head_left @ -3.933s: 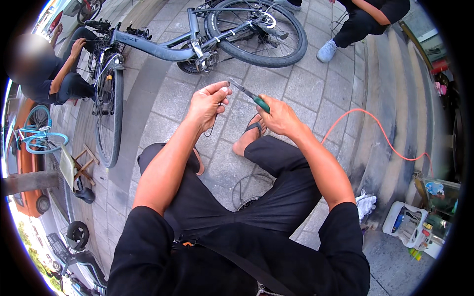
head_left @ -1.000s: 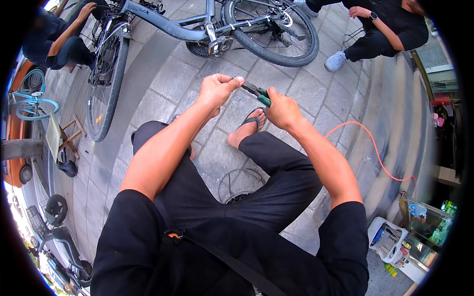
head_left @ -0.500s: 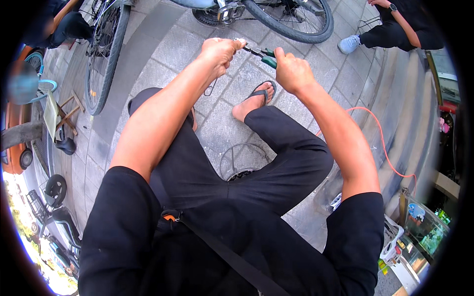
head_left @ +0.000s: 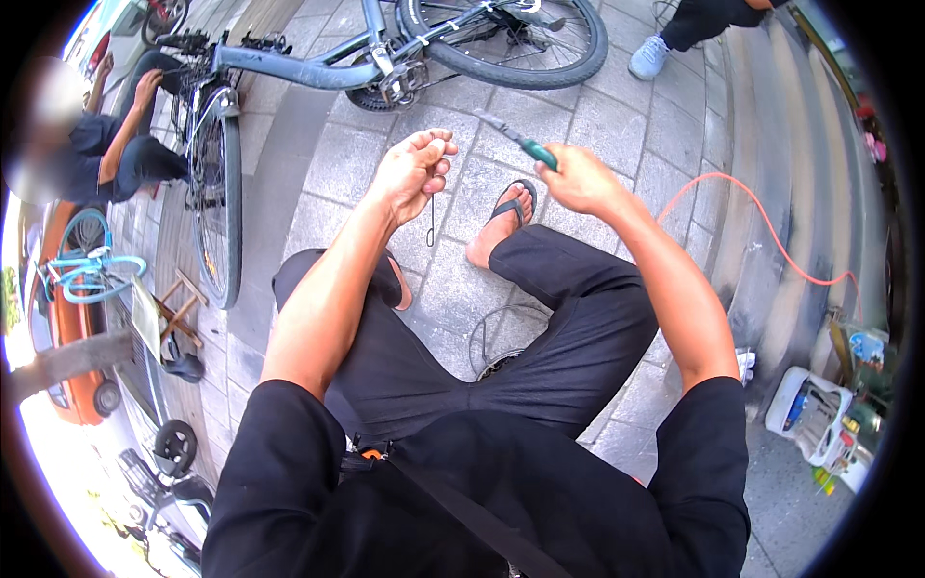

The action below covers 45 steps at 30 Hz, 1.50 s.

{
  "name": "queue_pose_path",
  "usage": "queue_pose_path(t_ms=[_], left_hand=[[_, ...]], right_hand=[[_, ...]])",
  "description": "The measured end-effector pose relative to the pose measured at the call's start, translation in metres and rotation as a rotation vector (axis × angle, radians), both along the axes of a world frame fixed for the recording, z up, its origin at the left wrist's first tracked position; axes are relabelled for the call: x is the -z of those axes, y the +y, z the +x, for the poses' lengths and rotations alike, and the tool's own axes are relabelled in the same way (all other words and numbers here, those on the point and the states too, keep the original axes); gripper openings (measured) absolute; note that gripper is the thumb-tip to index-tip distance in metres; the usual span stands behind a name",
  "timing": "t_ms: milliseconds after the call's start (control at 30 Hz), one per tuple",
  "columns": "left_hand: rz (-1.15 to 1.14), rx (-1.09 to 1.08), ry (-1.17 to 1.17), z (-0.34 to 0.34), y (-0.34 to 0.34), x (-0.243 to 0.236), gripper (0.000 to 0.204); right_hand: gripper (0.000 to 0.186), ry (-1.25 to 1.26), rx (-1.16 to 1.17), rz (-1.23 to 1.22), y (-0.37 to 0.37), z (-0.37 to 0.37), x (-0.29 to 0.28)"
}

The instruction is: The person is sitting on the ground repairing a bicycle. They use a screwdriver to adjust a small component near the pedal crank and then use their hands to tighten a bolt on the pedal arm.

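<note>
My left hand is raised over the paving with its fingers curled in a pinch. From it hangs a thin dark wire with a small loop at its lower end. To the right, my right hand is closed around the green handles of a pair of pliers. Their grey jaws point up and to the left, apart from the left hand; the tip is blurred. A bicycle lies on its side just beyond my hands.
A thin wire coil rests on the paving between my legs. An orange hose curves toward steps at right, near an opened toolbox. A small folding stool stands left. Two other people are at the far left and far right.
The pliers have come away from the left hand, and the gap between my hands has widened. The left hand has turned and lowered slightly. The view has shifted, showing more of the bicycle.
</note>
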<state>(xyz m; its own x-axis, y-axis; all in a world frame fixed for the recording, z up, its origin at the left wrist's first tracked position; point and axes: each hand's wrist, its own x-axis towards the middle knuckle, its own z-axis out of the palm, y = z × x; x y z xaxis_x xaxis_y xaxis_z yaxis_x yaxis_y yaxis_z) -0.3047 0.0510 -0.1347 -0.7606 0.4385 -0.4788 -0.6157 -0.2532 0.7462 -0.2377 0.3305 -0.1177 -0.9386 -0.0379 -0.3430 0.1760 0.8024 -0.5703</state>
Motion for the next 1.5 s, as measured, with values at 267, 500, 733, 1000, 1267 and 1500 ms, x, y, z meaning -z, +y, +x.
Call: queue_pose_path(t_ms=[267, 500, 733, 1000, 1267, 1500], left_hand=[[0.138, 0.147, 0.048, 0.0, 0.013, -0.009, 0.036], [-0.165, 0.142, 0.109, 0.01, 0.032, -0.002, 0.051], [-0.225, 0.204, 0.112, 0.015, 0.048, -0.007, 0.039], [-0.389, 0.166, 0.162, 0.027, 0.054, 0.011, 0.045], [0.379, -0.184, -0.225, 0.059, 0.111, 0.008, 0.031], [0.269, -0.519, -0.147, 0.042, 0.062, 0.018, 0.03]], right_hand=[[0.028, -0.078, 0.748, -0.218, 0.166, 0.114, 0.086], [0.032, -0.329, 1.357, -0.268, 0.195, 0.31, 0.14], [0.037, -0.127, 1.79, -0.266, 0.258, 0.416, 0.135], [0.073, 0.112, 1.26, 0.621, 0.347, 0.344, 0.09], [0.042, 0.057, 0.401, -0.806, 0.049, 0.115, 0.006], [0.038, -0.364, 0.456, -1.209, -0.053, 0.064, 0.011]])
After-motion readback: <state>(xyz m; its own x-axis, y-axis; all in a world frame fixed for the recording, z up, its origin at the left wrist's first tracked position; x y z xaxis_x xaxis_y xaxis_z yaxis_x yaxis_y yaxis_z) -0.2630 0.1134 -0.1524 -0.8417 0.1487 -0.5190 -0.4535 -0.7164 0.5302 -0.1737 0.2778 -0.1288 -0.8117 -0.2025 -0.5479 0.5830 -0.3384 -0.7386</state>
